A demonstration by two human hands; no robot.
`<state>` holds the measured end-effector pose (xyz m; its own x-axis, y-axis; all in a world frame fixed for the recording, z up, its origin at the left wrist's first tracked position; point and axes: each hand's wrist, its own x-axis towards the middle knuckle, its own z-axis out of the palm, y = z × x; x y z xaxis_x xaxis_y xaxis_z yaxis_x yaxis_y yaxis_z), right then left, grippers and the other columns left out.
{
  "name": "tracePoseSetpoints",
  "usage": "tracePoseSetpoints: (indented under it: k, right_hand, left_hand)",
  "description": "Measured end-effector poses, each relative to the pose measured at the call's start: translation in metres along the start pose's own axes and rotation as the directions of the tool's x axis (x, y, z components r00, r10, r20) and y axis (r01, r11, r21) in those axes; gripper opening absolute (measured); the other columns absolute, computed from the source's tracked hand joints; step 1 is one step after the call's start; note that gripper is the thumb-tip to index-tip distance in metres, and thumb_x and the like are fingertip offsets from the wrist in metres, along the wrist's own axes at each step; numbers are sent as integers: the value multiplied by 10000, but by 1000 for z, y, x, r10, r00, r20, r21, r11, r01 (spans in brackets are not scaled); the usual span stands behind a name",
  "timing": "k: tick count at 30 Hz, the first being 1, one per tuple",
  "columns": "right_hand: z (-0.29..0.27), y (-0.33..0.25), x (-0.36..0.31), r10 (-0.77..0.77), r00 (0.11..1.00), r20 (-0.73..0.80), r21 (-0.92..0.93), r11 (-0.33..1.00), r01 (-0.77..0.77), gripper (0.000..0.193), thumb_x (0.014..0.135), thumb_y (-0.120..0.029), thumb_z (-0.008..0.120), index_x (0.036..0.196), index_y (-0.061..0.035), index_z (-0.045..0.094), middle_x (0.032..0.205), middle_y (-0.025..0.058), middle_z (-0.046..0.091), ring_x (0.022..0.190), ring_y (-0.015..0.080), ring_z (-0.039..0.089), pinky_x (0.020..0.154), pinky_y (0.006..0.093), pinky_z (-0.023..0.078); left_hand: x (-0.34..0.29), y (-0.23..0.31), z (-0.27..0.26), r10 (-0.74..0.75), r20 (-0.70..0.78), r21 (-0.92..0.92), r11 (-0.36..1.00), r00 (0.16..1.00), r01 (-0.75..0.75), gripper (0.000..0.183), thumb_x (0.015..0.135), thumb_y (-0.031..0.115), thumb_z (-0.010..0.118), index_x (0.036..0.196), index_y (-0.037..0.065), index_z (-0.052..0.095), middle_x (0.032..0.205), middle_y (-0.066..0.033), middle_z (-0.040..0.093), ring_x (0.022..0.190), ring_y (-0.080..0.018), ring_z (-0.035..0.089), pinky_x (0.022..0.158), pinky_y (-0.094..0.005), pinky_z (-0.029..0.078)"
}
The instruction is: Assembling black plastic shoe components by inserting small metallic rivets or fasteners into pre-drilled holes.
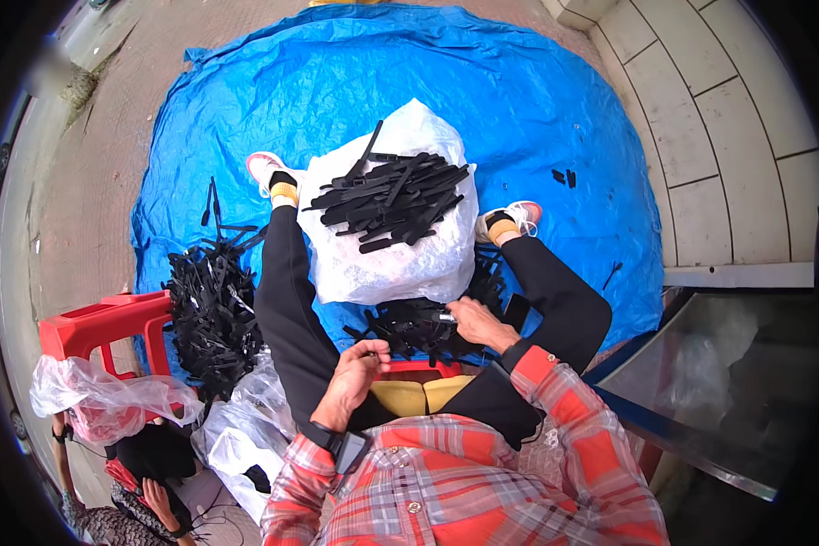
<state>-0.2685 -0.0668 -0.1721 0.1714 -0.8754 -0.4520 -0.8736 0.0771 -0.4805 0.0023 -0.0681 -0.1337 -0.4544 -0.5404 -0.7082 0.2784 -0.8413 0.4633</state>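
Fingers of the left hand (348, 380) are pinched together; whether they hold anything cannot be told. Beside it, black strips (400, 329) lie between the legs, where the right hand (482, 322) has its fingers closed on a silvery piece (447, 318). Apparently strips are being worked singly; continuing calls for a firm pinch. Around: red stool (100, 320), strip pile (207, 318), strip-topped white sack (387, 271) crowding forward reach, blue tarp (564, 109).

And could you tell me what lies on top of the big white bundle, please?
A heap of black strips; the surface of the big white bundle beneath them is covered.
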Motion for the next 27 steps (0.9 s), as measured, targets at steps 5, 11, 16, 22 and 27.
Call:
tracePoseSetpoints:
  k: [5,11,16,22,27]
  right_hand:
    - [-60,-33,49,-216,896,-389,32,968,247,177,736,8,489,907,-31,508,877,162,474,855,335,485,711,413,414]
    - [-82,-29,116,-447,797,-405,-334,884,326,110,709,-4,518,810,-49,516,840,106,460,840,283,482,684,383,415]
    - [-86,-22,113,-596,696,-399,-445,790,421,118,699,-36,541,815,-48,557,872,101,501,882,266,490,722,354,406]
    - [-113,-46,91,-495,566,-659,-368,869,332,138,824,-56,512,959,-25,504,793,106,549,717,234,544,670,336,422]
    - [-116,-76,39,-13,987,-158,931,332,153,226,886,-106,486,1080,7,459,802,81,563,580,94,524,468,231,409]
  left_hand:
    - [-17,10,-7,-23,35,-56,998,999,25,175,908,28,410,1051,-30,494,873,-105,578,766,-173,596,673,-259,503]
    - [-25,23,9,-28,219,-110,992,975,53,201,929,96,419,1093,-9,469,981,-168,601,835,-226,619,694,-283,519]
    - [-35,29,14,17,128,-62,998,992,-9,185,930,100,408,1074,-2,467,1048,-196,572,958,-257,587,819,-330,488]
    - [-46,33,23,48,252,-137,990,967,-13,148,914,100,454,1012,-4,491,1040,-213,582,917,-262,605,789,-337,505]
    - [-52,33,32,142,230,-227,970,963,-89,233,897,131,502,1063,-29,532,1033,-214,593,873,-253,620,781,-331,519]
